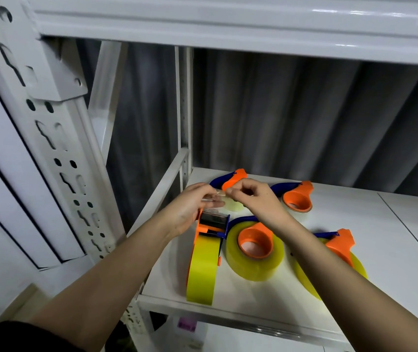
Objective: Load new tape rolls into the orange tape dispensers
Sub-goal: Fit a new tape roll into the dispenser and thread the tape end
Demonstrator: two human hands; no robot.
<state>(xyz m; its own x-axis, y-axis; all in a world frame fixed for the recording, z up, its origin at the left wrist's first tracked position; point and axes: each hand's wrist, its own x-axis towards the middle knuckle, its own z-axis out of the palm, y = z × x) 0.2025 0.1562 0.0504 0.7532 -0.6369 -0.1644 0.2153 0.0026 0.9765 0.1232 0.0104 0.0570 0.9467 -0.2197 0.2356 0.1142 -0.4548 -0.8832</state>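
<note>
An orange tape dispenser (pixel 209 229) stands on edge near the front left of the white shelf (pixel 380 224), with a yellow tape roll (pixel 201 270) in it. My left hand (pixel 192 209) rests against its metal blade end. My right hand (pixel 256 199) meets the left just above it; both pinch the clear loose tape end (pixel 219 195) between fingertips. A second loaded dispenser (pixel 254 247) lies flat to the right, and a third (pixel 340 252) lies partly under my right forearm.
Two more orange and blue dispensers (pixel 298 196) (pixel 230 180) lie at the back of the shelf. A white slotted upright (pixel 50 138) rises at left. Another shelf board (pixel 228 26) hangs overhead. A grey corrugated wall (pixel 291 118) closes the back.
</note>
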